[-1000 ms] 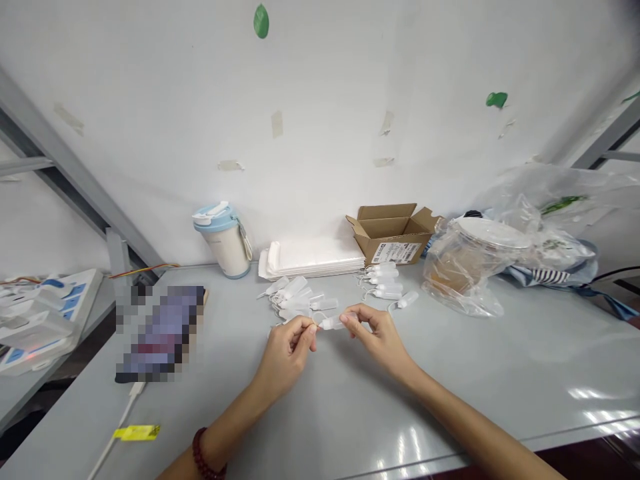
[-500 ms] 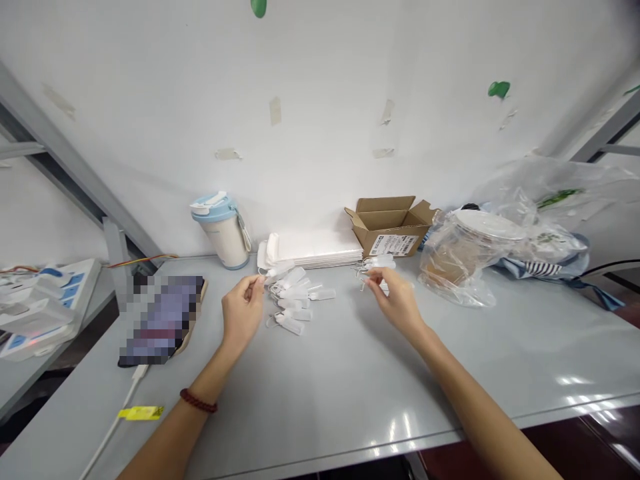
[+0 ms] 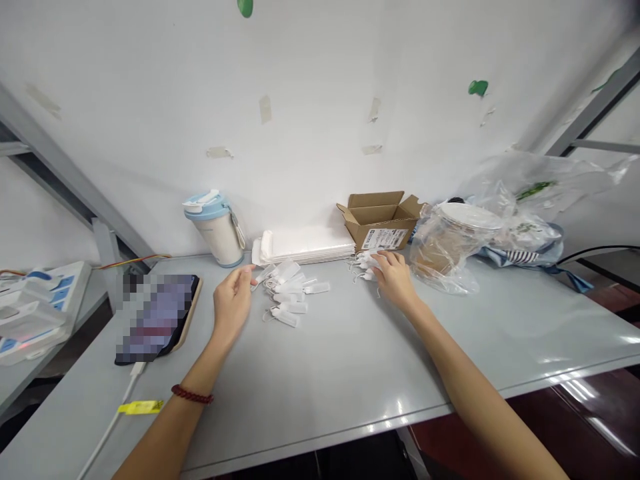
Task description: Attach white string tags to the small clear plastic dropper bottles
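Note:
My left hand is at the left end of a loose heap of small translucent white tags with thin loops. Its thumb and forefinger are pinched at the loop end of a white tag. My right hand is over a second, smaller group of the same tags, in front of the cardboard box. Its fingers are closed on a tag there and partly cover the group. A thin loop hangs below that palm.
Against the wall are a blue-lidded cup, a stack of flat white packs and an open cardboard box. A phone on a charging cable lies left. Right are a plastic-wrapped tub and a blue cloth bag.
My right hand has moved in over the small tag group, its fingers now lying on the tags. My left hand stays beside the heap. The view has shifted slightly.

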{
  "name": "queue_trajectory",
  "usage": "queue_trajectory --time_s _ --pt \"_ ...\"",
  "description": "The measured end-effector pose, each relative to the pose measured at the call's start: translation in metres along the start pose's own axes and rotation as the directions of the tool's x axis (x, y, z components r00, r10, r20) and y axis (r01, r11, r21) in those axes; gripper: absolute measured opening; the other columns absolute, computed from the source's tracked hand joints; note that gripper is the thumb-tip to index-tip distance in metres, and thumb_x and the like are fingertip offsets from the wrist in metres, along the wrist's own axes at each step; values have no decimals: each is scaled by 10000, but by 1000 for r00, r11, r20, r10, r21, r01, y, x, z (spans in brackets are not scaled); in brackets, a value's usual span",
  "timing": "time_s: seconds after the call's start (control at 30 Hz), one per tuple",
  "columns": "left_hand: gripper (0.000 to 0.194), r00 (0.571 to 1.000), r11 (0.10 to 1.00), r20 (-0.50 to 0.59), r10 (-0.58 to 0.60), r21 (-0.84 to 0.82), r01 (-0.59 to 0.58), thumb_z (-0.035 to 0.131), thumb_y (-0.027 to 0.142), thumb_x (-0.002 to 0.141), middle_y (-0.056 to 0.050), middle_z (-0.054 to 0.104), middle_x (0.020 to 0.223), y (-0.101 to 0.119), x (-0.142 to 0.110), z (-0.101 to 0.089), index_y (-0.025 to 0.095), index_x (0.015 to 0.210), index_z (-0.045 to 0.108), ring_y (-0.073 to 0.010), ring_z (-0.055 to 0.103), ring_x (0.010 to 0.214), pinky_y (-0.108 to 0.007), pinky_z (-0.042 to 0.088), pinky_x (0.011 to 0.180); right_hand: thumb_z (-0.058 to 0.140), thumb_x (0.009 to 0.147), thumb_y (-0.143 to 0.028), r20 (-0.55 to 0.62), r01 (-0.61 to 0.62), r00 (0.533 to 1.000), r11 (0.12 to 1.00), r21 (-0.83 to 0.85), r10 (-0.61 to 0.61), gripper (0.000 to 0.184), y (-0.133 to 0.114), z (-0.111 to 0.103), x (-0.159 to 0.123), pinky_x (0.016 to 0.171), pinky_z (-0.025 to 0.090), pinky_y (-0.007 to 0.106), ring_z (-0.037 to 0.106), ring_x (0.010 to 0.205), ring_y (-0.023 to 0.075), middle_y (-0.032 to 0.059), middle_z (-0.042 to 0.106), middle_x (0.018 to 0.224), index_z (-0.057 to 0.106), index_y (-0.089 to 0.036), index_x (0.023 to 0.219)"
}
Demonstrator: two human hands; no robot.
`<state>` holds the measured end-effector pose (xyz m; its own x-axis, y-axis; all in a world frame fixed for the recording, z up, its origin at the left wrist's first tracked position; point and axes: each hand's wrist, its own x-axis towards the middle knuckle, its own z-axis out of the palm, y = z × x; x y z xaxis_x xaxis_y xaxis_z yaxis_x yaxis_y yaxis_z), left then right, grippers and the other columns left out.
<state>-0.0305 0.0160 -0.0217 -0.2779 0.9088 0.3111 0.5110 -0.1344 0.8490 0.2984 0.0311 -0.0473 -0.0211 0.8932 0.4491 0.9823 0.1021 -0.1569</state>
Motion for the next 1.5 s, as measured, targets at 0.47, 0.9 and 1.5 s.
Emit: queue_trajectory --time_s 0.47,0.9,1.5 --pt "360 997 994 59 58 85 -63 411 431 851 5 616 661 7 -8 7 169 934 643 -139 481 550 -234 389 561 349 915 -244 83 -105 991 994 31 102 389 5 10 2 837 375 554 513 1037 333 194 553 1196 532 -227 1258" --pt "348 994 994 21 111 -2 -111 479 417 831 -16 626 669 11 -14 9 141 963 644 -152 567 622 -236 430 601 399 854 -164 -135 6 990 917 399 52 330 -9 -7 5 856 431 427 576 1017 270 135 651 1069 635 -169 1085" --pt "291 871 984 485 75 -176 13 542 425 805 -18 614 679 36 -38 23 160 758 653 -130 520 623 -228 420 572 505 880 -277 -40 101 993 648 755 -108 232 -77 -27 -28 739 491 309 624 867 188 65 689 1009 646 -196 1046"
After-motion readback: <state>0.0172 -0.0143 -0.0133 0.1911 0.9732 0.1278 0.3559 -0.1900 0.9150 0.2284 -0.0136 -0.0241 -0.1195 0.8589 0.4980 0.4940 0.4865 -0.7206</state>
